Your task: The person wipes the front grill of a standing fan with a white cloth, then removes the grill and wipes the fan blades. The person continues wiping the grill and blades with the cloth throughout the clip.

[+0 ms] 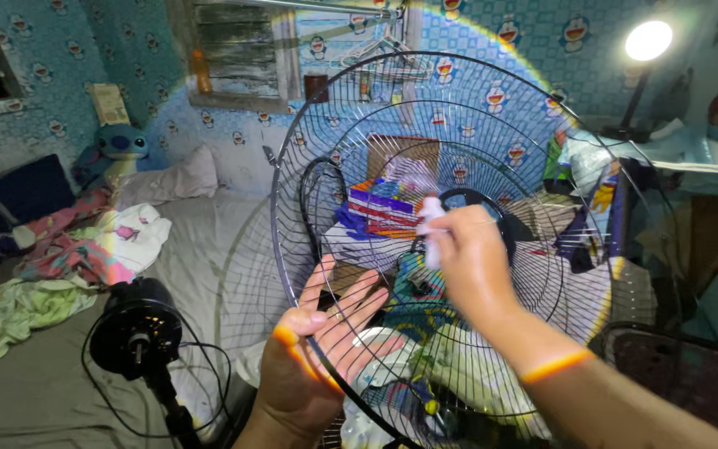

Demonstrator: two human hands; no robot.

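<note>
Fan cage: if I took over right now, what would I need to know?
Left hand: open palm pressed flat against the fan cage, holding it upright by its lower left rim.
Right hand: closed around a small white thing, blurred, held up to the wires near the cage's middle.
Fan motor on its stand sits lower left, bare, with no blade or cage on it. A second cage lies at the right.
Done: cage is off the fan.
Left: cage is not back on the motor.
</note>
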